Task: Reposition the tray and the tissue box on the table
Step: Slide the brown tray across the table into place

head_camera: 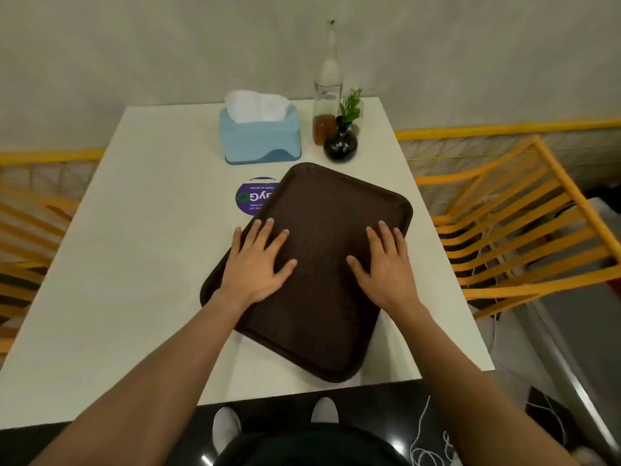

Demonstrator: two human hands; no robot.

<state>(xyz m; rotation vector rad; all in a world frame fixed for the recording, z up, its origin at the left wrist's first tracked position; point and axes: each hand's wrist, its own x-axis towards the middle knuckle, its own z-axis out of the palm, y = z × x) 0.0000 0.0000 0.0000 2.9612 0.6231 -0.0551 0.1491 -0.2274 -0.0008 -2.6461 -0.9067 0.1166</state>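
Observation:
A dark brown tray lies flat on the white table, turned at an angle, one corner near the table's front edge. My left hand rests palm down on the tray's left part, fingers spread. My right hand lies flat on its right part, fingers spread too. Neither hand grips anything. A light blue tissue box with white tissue sticking out stands upright at the back of the table, just beyond the tray's far corner and apart from it.
A tall glass bottle with some brown liquid and a small black vase with a green sprig stand right of the tissue box. A round purple sticker is partly under the tray. Orange chairs flank the table.

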